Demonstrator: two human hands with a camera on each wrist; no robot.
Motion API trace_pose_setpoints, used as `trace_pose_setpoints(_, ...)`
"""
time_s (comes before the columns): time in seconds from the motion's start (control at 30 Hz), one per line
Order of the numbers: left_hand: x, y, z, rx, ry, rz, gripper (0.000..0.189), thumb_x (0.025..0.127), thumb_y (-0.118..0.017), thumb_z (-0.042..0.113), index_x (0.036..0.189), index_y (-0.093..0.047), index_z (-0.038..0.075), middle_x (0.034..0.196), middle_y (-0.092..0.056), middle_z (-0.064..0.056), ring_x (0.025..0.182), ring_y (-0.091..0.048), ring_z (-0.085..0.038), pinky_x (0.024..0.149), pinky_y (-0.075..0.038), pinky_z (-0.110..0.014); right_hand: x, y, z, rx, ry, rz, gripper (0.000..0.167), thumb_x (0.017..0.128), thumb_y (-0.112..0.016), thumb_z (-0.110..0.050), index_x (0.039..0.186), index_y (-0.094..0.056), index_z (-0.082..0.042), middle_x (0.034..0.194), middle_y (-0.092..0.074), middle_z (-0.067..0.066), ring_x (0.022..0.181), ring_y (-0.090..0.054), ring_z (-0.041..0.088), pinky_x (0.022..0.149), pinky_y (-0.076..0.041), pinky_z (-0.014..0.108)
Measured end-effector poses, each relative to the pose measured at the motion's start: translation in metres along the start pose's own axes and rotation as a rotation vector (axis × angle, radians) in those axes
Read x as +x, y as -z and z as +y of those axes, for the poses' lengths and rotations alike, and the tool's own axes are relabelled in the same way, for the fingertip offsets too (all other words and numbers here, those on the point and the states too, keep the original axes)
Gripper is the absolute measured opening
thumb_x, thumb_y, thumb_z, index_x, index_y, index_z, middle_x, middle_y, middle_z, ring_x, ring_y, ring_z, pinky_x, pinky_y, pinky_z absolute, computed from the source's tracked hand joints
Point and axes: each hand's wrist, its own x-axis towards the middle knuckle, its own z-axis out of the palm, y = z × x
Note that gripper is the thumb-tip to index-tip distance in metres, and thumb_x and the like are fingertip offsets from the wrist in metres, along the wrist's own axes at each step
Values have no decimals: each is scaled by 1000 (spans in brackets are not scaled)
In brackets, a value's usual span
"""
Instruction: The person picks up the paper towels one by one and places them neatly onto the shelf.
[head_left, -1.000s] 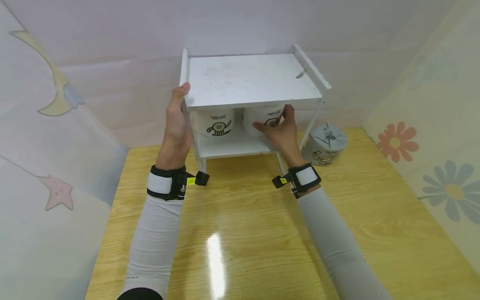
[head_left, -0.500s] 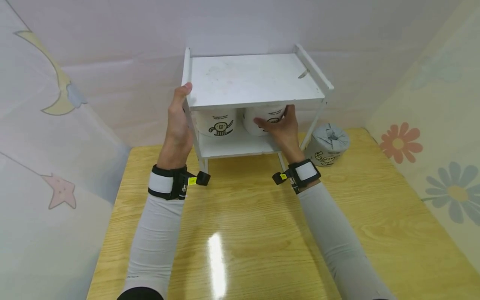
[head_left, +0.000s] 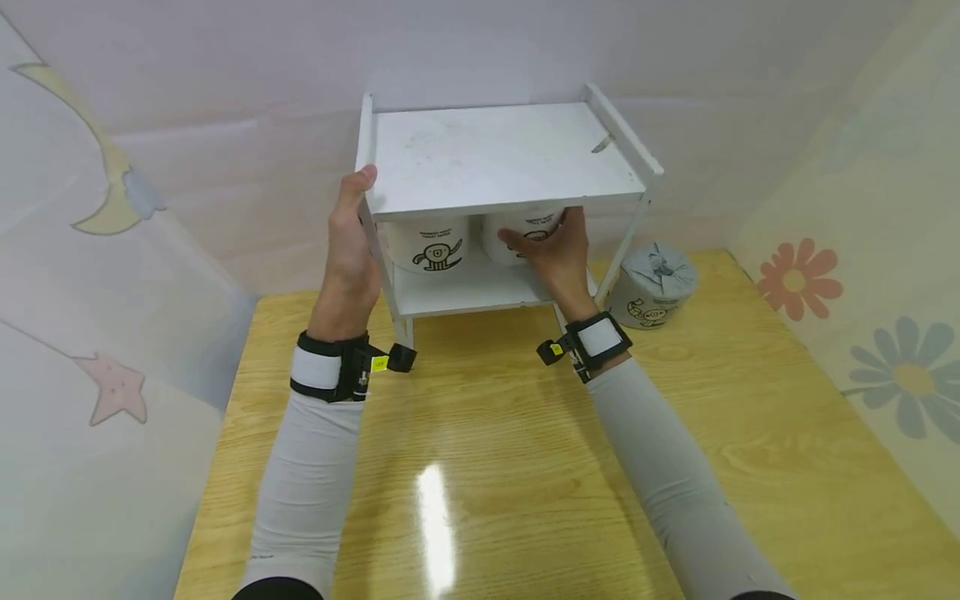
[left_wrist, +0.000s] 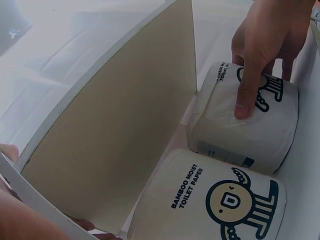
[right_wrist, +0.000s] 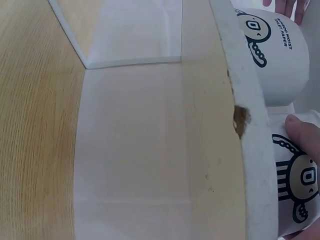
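Observation:
In the head view my left hand [head_left: 350, 258] grips the left side post of a small white two-tier shelf [head_left: 502, 158], thumb over the upper edge. Its fingertips curl round the post at the bottom of the left wrist view. On the lower tier, my right hand [head_left: 558, 258] holds a wrapped toilet paper roll [left_wrist: 245, 135], thumb pressed across its printed front. The upper board hides the roll's top in the head view. Left of it a second toilet paper roll [head_left: 431, 246] stands upright on the same tier, its label reading bamboo moist toilet paper.
A third wrapped roll [head_left: 652, 287], its paper twisted on top, stands on the wooden table [head_left: 480, 417] right of the shelf. A pale wall covering [head_left: 480, 50] rises close behind. Decorated panels with a moon and flowers flank the table.
My right hand has pushed slightly deeper under the upper board with its roll. My left hand keeps its grip on the post, and the other rolls stay put.

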Motion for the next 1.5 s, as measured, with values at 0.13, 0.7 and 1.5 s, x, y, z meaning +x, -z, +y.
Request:
trace_pose_setpoints(0.13, 1, 0, 2, 5, -6, -6, 64, 95, -41, 40, 152, -27, 13, 147, -31, -5, 137, -23, -15, 113, -14, -38, 3, -2, -1, -24, 13, 12, 101, 73, -89, -36, 148, -27, -11, 139, -43, 6, 124, -45, 14, 102, -36, 30)
trace_pose_setpoints(0.7, -1, 0, -2, -16, -9, -40, 57, 97, -40, 42, 148, -34, 17, 138, -37, -9, 131, -30, -22, 107, -20, -46, 5, -3, -1, -70, 22, 6, 103, 74, -88, -39, 150, -25, -13, 145, -39, 5, 133, -34, 6, 110, -25, 26)
trace_pose_setpoints(1.5, 1, -1, -2, -9, -31, -34, 54, 97, -40, 42, 143, -38, 13, 137, -37, -7, 132, -28, -20, 109, -18, -41, -30, 20, -16, -55, -97, -140, 118, 76, -84, -46, 158, -9, -6, 159, -22, 16, 144, -25, 28, 113, -27, 44)
